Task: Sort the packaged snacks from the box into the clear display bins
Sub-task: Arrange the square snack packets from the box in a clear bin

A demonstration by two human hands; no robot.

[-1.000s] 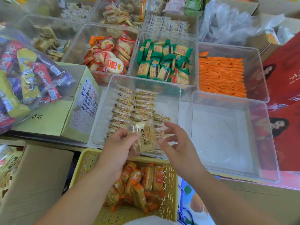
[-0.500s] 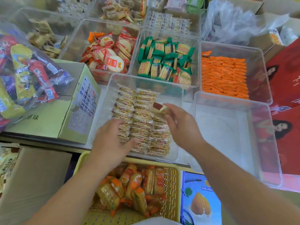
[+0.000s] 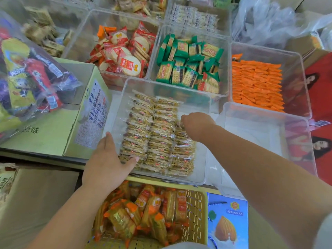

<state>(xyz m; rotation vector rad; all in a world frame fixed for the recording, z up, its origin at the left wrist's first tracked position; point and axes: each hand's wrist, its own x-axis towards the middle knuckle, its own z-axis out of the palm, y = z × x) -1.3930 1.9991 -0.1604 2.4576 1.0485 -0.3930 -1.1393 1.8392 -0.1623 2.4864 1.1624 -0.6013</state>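
Clear-wrapped nutty snack packets [image 3: 154, 141] lie crosswise in three columns inside the clear plastic bin [image 3: 203, 105], the shorter right column ending under the right hand [image 3: 195, 126], its grip impossible to tell, while the flat left hand [image 3: 107, 159] rests on the near-left corner.

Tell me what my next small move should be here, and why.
Probably set the packet down and let go: your right hand seems to hold it at the far end of the third row, which stops short of the other two in the bin, while your left hand steadies its rim.
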